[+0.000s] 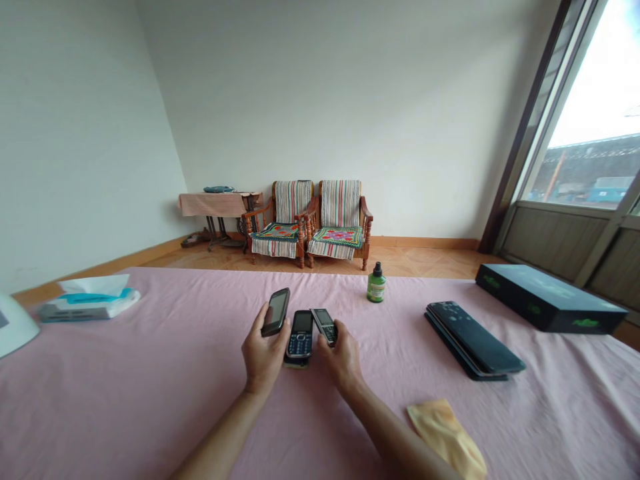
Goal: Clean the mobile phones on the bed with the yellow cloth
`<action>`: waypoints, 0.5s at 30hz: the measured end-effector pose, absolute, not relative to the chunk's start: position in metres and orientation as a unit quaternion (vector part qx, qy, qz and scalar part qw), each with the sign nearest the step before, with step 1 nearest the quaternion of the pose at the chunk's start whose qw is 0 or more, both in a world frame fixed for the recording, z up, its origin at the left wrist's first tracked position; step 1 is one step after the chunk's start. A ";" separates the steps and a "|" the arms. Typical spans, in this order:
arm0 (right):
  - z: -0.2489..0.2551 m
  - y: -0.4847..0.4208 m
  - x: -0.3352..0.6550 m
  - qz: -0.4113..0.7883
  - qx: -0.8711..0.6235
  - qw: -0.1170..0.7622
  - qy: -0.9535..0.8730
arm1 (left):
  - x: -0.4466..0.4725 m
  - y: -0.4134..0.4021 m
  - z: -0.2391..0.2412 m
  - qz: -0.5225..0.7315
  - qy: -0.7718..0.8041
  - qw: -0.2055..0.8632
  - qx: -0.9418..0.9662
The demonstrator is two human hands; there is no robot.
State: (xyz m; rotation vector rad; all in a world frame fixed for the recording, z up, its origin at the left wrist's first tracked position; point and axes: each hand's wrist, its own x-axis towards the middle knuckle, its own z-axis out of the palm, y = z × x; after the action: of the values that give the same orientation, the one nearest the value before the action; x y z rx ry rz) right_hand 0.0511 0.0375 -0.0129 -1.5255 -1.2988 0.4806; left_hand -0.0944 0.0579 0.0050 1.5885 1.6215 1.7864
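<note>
My left hand (263, 357) is closed around a dark phone with a plain screen (276, 311), lifted and tilted above the pink tablecloth (175, 373). My right hand (343, 357) is closed on a slim keypad phone (325, 325), also raised off the cloth. Between the two hands a third phone with a blue keypad (301, 335) lies flat on the cloth, on top of what looks like another dark device. Both hands sit close on either side of it.
A green bottle (376, 283) stands behind the phones. A flat dark keyboard-like device (473, 339) and a black box (547, 297) lie to the right. A yellow cloth (447, 437) is near my right forearm. A tissue pack (90, 300) sits far left.
</note>
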 end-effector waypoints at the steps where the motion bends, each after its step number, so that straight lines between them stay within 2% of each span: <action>1: -0.016 0.037 0.057 0.201 -0.636 0.522 -0.532 | -0.092 0.056 0.006 0.609 0.554 0.119 0.554; 8: -0.025 0.034 0.071 0.216 -0.612 0.573 -0.500 | -0.075 0.039 0.004 0.527 0.541 0.082 0.650; 15: -0.019 0.029 0.066 0.255 -0.581 0.608 -0.477 | -0.071 0.038 -0.004 0.481 0.559 0.110 0.666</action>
State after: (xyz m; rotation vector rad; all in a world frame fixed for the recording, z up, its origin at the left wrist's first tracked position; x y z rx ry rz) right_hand 0.0664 0.0288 -0.0193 -1.3438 -1.1031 0.5882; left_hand -0.0707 0.0383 -0.0037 1.9569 1.6441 1.4138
